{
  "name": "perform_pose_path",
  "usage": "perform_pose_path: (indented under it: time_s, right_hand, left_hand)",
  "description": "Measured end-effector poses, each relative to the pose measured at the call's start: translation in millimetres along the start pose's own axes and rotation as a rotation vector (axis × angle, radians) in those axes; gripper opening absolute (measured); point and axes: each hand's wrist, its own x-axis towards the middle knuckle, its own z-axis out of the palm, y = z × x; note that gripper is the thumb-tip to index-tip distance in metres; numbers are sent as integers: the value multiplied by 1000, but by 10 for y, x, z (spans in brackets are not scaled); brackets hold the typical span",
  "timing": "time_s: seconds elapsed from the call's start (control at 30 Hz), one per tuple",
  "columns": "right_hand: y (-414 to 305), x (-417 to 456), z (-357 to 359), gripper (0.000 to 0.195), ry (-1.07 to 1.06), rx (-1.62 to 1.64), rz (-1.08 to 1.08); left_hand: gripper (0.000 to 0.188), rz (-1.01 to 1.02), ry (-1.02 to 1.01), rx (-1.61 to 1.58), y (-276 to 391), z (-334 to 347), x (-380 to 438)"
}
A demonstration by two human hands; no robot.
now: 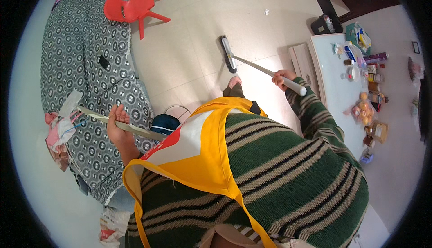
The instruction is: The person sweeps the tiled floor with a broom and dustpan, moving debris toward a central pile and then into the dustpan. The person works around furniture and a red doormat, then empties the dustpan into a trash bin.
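My right hand [284, 79] grips the pale handle [260, 67] of a floor broom near its rounded end. The broom head [228, 54], white-topped with dark bristles, rests on the tiled floor ahead of my pink-shod foot [234, 82]. On the left, a long flat pale strip [138, 130] lies across the palm of my left hand [118, 126], whose fingers curl partly around it. One end of the strip reaches toward my yellow apron [216, 167], where the apron edge hides it. Its other end meets a translucent piece [71, 103] above the sofa.
A sofa with a black-and-white patterned cover [84, 45] runs along the left. Red plastic chairs [136, 8] stand beside it. A white cabinet [332, 69] with jars, bottles and bagged fruit [362, 109] lines the right. Crumpled paper [266, 12] and a black bin [324, 25] are farther off.
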Motion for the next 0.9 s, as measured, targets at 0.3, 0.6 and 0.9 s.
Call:
perform_pose_path:
  time_s: [0.3,0.6,0.9]
  right_hand:
    - [-34,124,276,9,-292,192,311]
    - [-816,840,100,13,-174,536,170]
    - [-1194,218,-274,8,-73,319,-127]
  left_hand:
    - [35,6,51,106,114,596,-15]
    - [33,80,-17,160,383,1241,30]
    - [31,45,-125,149,315,1698,222]
